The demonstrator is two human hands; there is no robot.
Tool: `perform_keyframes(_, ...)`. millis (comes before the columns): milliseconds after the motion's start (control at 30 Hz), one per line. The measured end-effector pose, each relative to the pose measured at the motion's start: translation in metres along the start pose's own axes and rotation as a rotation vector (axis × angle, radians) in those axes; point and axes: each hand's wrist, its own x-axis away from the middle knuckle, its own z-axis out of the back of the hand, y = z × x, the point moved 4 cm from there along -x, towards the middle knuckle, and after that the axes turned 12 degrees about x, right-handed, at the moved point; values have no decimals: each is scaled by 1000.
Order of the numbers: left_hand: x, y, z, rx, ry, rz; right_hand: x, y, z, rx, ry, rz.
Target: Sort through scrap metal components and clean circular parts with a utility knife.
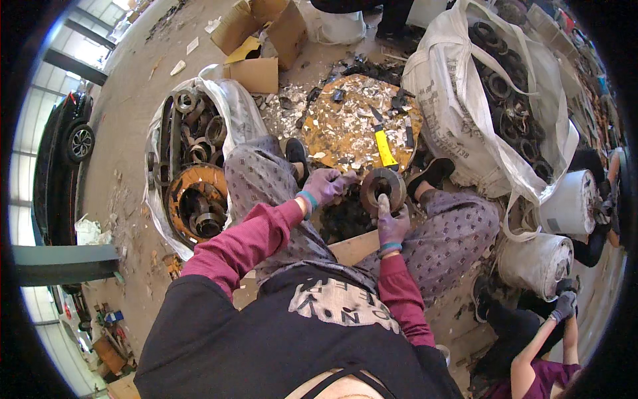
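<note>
Between our knees, at about twelve o'clock from our chest, we hold a rusty metal ring upright. Our right hand, gloved in purple, comes up from six o'clock and is closed over the ring's lower rim, one finger reaching into the bore. Our left hand, also gloved, sits at the ring's nine o'clock with fingers curled together, its tips touching the rim; whether it truly grips we cannot tell. We judge the ring heavy, stiff and rough with rust, unlikely to slip, best taken by the rim or through the hole.

Just beyond, at twelve o'clock, lies a round rusty plate strewn with pale flakes, a yellow-handled tool resting on it. At ten o'clock a white sack holds more rings; at two o'clock a larger white bag holds others. Farther off, cardboard boxes stand on the dusty concrete floor, with a dark car at nine o'clock.
</note>
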Motion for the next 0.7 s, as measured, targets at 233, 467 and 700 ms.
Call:
perform_keyframes(233, 4, 12, -16, 731, -179, 184, 2, -10, 3, -34, -14, -75)
perform_keyframes(467, 2, 4, -17, 696, -320, 205, 1, -8, 3, 21, 23, -61)
perform_keyframes(700, -2, 7, -16, 879, -335, 81, 7, -32, 4, 1, -7, -72)
